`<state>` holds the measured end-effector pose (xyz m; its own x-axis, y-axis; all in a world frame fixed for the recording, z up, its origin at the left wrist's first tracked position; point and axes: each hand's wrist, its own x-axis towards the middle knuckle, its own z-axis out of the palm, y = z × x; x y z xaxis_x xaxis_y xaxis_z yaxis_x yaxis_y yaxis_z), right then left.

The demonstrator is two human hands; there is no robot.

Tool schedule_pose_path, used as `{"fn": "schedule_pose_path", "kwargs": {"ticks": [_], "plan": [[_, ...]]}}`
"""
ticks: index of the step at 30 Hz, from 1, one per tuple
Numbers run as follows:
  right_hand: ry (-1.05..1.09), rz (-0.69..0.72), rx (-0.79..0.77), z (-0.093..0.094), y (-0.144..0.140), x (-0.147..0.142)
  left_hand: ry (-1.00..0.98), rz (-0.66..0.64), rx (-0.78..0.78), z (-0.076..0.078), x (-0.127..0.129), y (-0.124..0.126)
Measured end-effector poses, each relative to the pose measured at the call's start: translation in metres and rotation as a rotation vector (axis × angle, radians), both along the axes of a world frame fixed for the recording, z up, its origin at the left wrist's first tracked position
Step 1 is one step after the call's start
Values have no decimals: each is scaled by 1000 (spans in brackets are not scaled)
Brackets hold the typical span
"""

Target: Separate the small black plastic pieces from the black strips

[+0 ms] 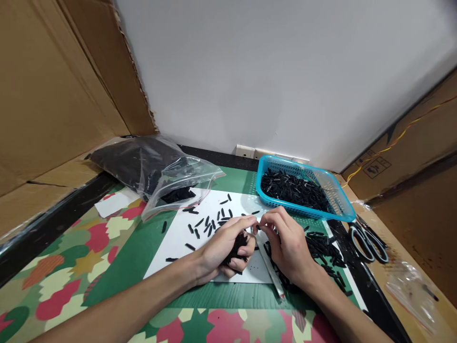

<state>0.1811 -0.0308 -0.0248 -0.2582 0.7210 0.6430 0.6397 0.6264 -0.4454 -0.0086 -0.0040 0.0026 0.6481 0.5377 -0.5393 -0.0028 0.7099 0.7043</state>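
Note:
In the middle of the view my left hand [228,243] curls around a bunch of small black strips [236,250], its thumb and index finger reaching toward the other hand. My right hand [287,245] pinches a small dark piece [258,227] at the fingertips, right beside the left thumb tip. Below both hands lies a white sheet [164,245] with several loose black strips [210,226] scattered on it. A pale, narrow stick-like strip [269,271] runs down between the hands. More black pieces [321,247] are heaped beside and partly under my right hand.
A blue plastic basket [303,208] of black pieces stands at the back right. A clear zip bag [143,166] with dark contents lies at the back left. Scissors [367,243] and a small clear bag [410,290] are at the right. Cardboard [64,71] and a wall [271,71] enclose the table.

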Motion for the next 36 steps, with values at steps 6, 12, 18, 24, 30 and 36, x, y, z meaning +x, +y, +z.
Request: {"fn": "schedule_pose_path", "kwargs": {"ticks": [6, 12, 18, 24, 30, 36], "plan": [[147, 35, -127, -2, -2, -5, -16, 14, 108, 4, 3, -3], [420, 109, -378, -1, -5, -9, -11, 17, 116, 5, 3, -4], [424, 76, -252, 2, -6, -3, -7, 30, 164, 5, 3, -4], [635, 82, -431, 4, -2, 2, -21, -5, 130, 5, 1, -4], [745, 137, -517, 6, 0, -1, -35, -8, 169, 5, 0, -3], [832, 177, -613, 10, 4, 2, -94, 45, 206, 5, 0, -1]]}}
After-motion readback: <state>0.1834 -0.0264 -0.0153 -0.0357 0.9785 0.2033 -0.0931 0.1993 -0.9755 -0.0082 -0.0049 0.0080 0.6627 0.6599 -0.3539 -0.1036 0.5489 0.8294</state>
